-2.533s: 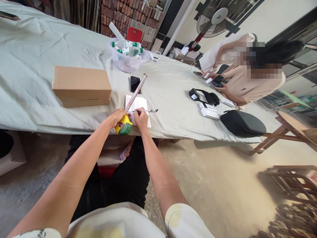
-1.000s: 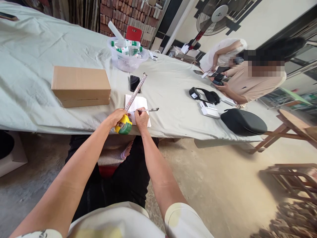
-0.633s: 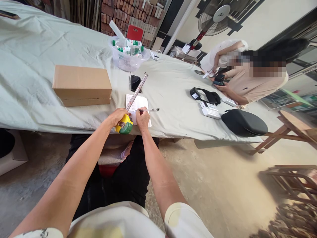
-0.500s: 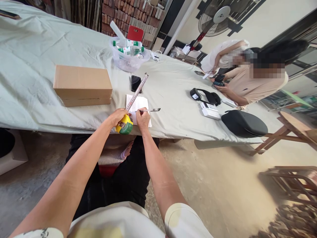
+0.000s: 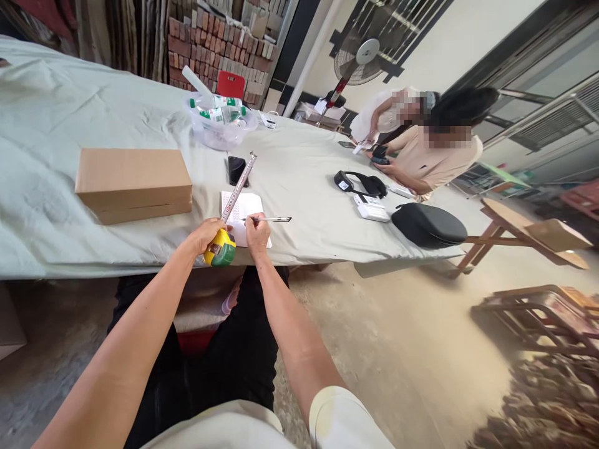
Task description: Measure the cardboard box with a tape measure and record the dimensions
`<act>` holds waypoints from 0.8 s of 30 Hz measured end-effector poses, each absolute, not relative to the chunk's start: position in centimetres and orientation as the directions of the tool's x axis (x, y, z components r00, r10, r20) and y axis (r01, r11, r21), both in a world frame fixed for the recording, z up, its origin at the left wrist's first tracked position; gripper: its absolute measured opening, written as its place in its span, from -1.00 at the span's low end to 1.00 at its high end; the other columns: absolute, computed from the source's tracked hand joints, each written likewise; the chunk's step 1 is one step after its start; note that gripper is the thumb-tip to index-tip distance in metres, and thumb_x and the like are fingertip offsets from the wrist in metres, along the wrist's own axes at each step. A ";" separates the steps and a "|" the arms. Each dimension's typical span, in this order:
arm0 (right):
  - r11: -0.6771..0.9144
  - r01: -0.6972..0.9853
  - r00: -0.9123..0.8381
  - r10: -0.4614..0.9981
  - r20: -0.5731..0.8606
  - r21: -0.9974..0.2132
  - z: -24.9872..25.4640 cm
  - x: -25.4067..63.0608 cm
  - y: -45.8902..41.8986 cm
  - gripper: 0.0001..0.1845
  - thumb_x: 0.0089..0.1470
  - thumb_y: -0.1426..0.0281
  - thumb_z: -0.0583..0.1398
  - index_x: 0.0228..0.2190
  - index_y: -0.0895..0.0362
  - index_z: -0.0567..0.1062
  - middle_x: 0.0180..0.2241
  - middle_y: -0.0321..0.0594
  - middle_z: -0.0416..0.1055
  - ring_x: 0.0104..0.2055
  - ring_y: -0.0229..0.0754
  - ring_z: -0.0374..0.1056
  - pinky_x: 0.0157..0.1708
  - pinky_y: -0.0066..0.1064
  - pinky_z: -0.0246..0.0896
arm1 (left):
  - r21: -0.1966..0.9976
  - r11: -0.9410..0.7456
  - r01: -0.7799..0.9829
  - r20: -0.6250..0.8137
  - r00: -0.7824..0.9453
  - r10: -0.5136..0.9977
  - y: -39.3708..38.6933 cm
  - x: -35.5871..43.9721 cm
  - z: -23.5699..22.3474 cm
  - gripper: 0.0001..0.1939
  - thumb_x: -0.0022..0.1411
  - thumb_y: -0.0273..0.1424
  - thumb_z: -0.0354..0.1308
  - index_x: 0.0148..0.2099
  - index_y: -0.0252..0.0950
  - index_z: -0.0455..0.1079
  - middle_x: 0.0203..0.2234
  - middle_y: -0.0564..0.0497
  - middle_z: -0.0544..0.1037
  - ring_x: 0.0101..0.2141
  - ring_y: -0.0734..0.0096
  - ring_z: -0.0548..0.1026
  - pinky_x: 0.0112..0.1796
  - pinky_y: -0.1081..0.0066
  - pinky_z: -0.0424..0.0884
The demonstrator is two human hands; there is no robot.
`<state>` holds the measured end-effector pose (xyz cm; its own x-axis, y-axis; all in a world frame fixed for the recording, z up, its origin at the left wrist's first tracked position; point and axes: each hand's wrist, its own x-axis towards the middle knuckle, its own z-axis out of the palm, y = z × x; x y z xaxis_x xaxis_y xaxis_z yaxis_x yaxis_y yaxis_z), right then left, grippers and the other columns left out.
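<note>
My left hand point(image 5: 206, 235) is closed around a yellow and green tape measure point(image 5: 221, 248) at the table's near edge. Its blade is pulled out and slants away over the paper point(image 5: 253, 204), which carries rows of writing on its left part. A pen point(image 5: 274, 219) is pinched in my right hand point(image 5: 258, 234), which rests on the paper's right side; the tip points left, toward the written rows. Just beyond the paper lies a black phone point(image 5: 236, 168), partly behind the blade. To the left sits a closed cardboard box point(image 5: 133, 181).
A clear basin point(image 5: 218, 134) of bottles stands at the back of the cloth-covered table point(image 5: 299, 168). Toward the right lie a black headset point(image 5: 360, 184), a white device point(image 5: 371, 208) and a black case point(image 5: 428, 224). Two people are at the far right side.
The whole view has shifted, so the table's things appear farther left and lower. Both hands keep their hold on the tape measure and the pen, over the same paper.
</note>
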<state>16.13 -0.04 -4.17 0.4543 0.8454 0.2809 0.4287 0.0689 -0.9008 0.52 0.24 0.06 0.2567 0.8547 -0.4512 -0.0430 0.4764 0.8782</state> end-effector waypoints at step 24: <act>0.072 0.266 0.355 0.920 0.167 -0.961 -4.3 17.8 0.5 -0.77 0.03 0.20 0.13 -0.35 0.09 0.44 -0.51 -0.35 0.47 -0.52 -0.28 0.32 -0.38 -0.41 0.26 | 0.876 0.482 -0.012 -0.466 0.237 0.853 0.0 0.6 0.9 -0.91 0.02 -0.52 0.12 -0.35 -0.33 0.41 -0.46 -0.02 0.62 -0.58 0.49 0.48 -0.55 0.56 0.40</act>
